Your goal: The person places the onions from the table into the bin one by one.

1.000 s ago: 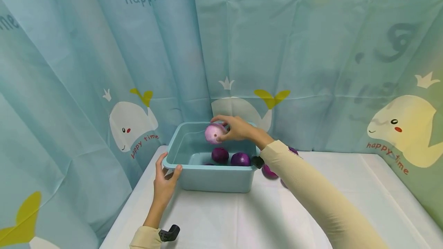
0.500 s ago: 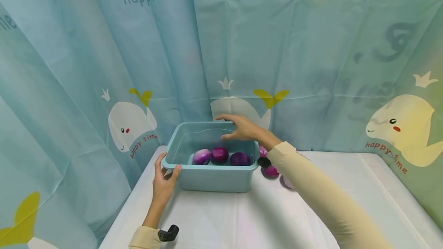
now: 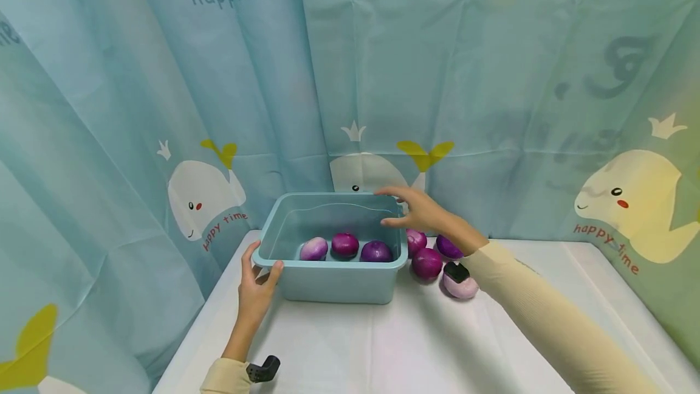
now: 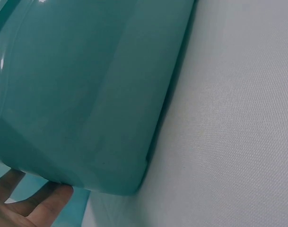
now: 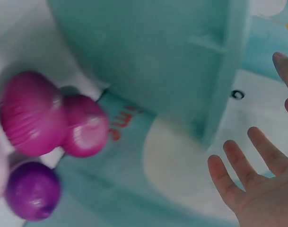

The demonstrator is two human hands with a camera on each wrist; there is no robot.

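Note:
A light blue plastic bin stands on the white table. My left hand holds its front left corner, thumb at the front rim and fingers along the side; in the left wrist view, fingers touch the bin's wall. Three red onions lie in a row inside: a paler one, a dark magenta one and a deep purple one. Above the bin's right rim, my right hand is spread and holds nothing. The right wrist view shows its fingers apart beside the bin.
Right of the bin, more red onions lie together on the table: two magenta ones, a purple one and a pale one. A blue whale-print curtain hangs behind the table and at its sides.
My right hand has let go of the pale onion, which now lies in the bin, and has moved right to the rim. My left hand stays at the corner.

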